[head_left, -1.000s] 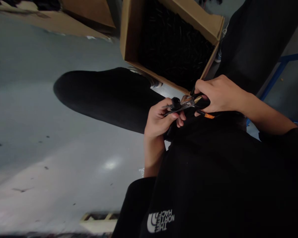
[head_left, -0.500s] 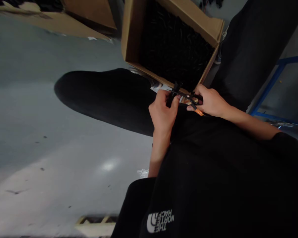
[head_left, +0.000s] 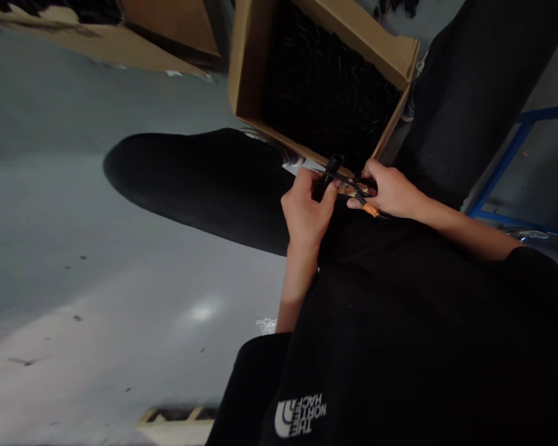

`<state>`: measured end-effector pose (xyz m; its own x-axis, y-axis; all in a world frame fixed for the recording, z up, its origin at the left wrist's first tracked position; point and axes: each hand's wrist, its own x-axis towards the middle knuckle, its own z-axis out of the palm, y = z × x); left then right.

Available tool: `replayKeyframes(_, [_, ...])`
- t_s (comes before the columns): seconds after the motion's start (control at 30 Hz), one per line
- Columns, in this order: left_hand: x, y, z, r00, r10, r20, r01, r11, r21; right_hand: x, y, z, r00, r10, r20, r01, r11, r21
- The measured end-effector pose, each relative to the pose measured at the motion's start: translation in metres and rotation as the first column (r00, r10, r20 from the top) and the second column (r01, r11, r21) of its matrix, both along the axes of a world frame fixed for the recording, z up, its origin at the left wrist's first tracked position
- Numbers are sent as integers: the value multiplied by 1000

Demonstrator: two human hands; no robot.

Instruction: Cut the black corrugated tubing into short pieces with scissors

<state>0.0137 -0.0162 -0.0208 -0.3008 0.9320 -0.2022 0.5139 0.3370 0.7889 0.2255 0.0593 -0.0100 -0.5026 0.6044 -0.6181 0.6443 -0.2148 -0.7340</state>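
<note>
My left hand (head_left: pixel 307 207) is closed, pinching a small black tube-shaped part (head_left: pixel 335 163) between thumb and fingers. Its round open end points up toward the box, and its lower portion looks ribbed. Dark scissors (head_left: pixel 352 183) with orange on one handle are in my right hand (head_left: pixel 391 192), whose fingers are wrapped around the handles. The blades reach left and lie across the black part, close to my left thumb. Whether they touch it, I cannot tell. Both hands are held above my lap, at the near edge of a cardboard box (head_left: pixel 245 62).
The box between my legs holds many small black pieces (head_left: pixel 325 87). Another cardboard box (head_left: pixel 172 28) stands at the upper left. A blue metal frame (head_left: pixel 502 164) is at the right. Dark scraps lie on the grey floor (head_left: pixel 144 297), and a pale slotted object (head_left: pixel 179 424) sits at the bottom.
The black part has turned in my left hand, so its round end now shows more clearly. My right hand and the scissors have shifted very slightly left.
</note>
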Motion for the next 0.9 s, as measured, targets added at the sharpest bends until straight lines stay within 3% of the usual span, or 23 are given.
replayKeyframes(0.17, [-10,1,-8,936,-16,350,27,999,-26,13,8,-3,999,42,-18,-42,999,26])
replayKeyframes(0.3, [-11,4,-11,910,-25,415,34,999,-13,17,14,-1,998,50,-26,-50,999,8])
replayKeyframes(0.5, [-10,2,-13,949,-1,316,-11,999,37,16,16,4,992,127,-14,-127,992,-10])
replayKeyframes(0.67, [-6,0,-13,996,-10,91,2,997,82,15,18,14,988,154,16,-154,988,-12])
replayKeyframes(0.9, [-3,-1,-8,992,70,-101,-62,995,81,16,20,17,993,97,74,-98,995,8])
